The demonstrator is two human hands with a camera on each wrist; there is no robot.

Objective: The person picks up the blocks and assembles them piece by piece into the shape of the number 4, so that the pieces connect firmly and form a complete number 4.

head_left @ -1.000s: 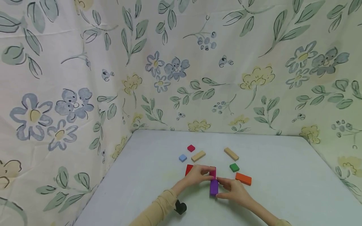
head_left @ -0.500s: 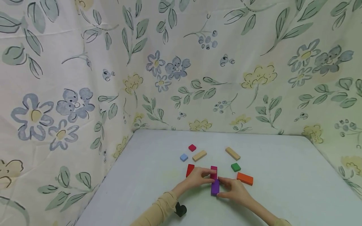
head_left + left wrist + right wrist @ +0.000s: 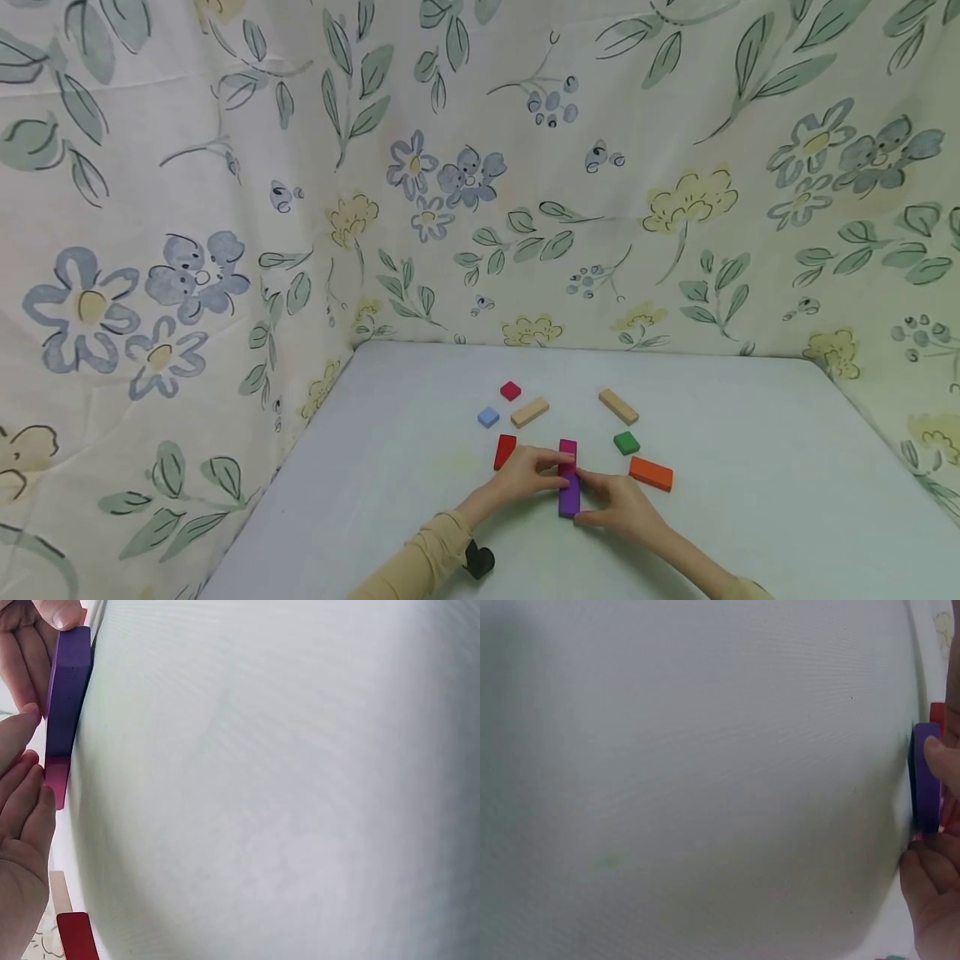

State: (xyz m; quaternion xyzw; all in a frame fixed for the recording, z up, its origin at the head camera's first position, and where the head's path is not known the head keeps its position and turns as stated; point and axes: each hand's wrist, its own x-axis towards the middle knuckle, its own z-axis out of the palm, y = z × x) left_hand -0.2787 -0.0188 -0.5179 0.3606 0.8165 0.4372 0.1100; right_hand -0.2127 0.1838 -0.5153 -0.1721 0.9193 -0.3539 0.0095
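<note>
A: Which way does the purple block (image 3: 569, 498) run from you?

B: Straight ahead. Its long axis points away from your body across the desk (image 3: 750, 500), and the pink block (image 3: 567, 447) lies in line at its far end, with no gap that you can make out.

A: So which relation do you need to watch?

B: That shared line, I'd judge. The ends meet between your hands, so a sideways nudge from either one could skew it.

A: Which of your hands is nearer?

B: For the purple block, your right hand (image 3: 624, 503). It is on the right side, thumb at the near end, fingers up by the joint, and appears to be holding the block. Your left hand (image 3: 521, 472) is nearer the pink block, with a finger lying across it and the thumb by the joint.

A: Are you gripping with the left?

B: You're touching the pink block; whether you pinch it or merely steady it, I cannot tell.

A: Anything close by?

B: A red block (image 3: 505, 451) just beyond your left hand, and an orange block (image 3: 651, 473) to the right, past your right hand.
</note>
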